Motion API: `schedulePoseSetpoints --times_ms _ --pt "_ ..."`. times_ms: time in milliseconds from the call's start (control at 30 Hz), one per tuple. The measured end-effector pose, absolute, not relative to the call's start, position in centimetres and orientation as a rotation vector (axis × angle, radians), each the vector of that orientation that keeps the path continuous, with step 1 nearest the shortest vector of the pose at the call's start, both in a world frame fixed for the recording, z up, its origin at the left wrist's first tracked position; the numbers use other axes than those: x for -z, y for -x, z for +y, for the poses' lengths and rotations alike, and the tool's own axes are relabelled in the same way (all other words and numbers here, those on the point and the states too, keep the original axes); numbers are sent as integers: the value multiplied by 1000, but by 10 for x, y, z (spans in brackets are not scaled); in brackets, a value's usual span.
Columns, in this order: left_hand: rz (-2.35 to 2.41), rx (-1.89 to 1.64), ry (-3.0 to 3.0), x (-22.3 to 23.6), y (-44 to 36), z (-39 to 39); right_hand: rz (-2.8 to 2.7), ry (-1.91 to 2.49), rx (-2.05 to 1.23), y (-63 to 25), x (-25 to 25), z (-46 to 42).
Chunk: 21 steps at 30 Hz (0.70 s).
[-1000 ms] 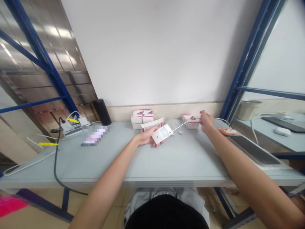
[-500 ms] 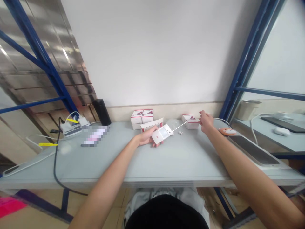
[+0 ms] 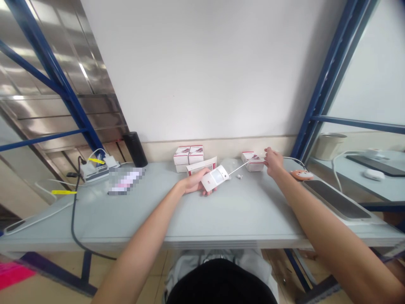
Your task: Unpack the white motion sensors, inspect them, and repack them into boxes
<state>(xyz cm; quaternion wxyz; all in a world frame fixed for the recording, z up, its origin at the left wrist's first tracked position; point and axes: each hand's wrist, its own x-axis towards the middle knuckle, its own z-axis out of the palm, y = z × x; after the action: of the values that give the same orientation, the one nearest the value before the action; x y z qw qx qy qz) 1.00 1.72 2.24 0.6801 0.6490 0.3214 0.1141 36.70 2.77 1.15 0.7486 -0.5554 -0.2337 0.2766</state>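
Motion sensor [image 3: 215, 177] is held in the left hand's [image 3: 193, 184] closed grip above the counter [image 3: 240, 219], a thin white cord [image 3: 245, 164] stretched from it toward the right hand's [image 3: 273, 162] narrow grip, whose hold on the cord cannot be told, while red-and-white boxes [image 3: 188, 155] are left standing behind.

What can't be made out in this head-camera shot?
All in the head view:
Pixelated item: blurred out, kind unknown.
White device: underside hidden by the left hand.
Thin white wire: its end is lost at the right hand.
Red-and-white boxes: printing too small to read.
Tiny white piece: too small to identify.
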Motion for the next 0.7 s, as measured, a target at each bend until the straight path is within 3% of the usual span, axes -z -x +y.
schedulePoseSetpoints --times_ms 700 --pt "727 -254 -1461 -23 -10 16 -508 1241 -597 -368 -9 29"
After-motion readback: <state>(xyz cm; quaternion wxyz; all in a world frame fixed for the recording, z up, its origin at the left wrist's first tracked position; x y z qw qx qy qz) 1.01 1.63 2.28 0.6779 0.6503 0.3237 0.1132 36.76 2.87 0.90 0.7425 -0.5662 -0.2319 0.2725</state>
